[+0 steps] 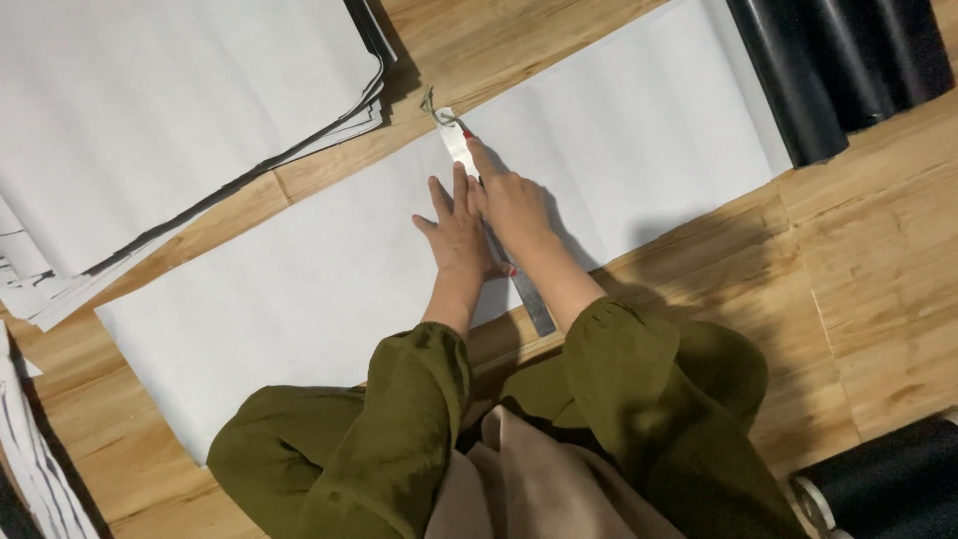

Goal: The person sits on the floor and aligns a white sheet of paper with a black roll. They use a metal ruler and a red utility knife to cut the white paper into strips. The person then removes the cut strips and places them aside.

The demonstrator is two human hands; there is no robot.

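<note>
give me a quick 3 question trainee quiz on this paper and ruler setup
1. True or false: both hands press on the metal ruler.
2. The ruler lies across: A) the long white sheet B) the paper stack C) the black roll
3. Which hand lies flat on the sheet beside the ruler?

Key:
1. False; only the right hand presses it.
2. A
3. The left hand.

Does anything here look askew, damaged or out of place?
Only the stack of white paper sheets at upper left: its edges are fanned and uneven. The long white paper sheet lies flat on the wooden floor, with both hands pressing the metal ruler across it.
</note>
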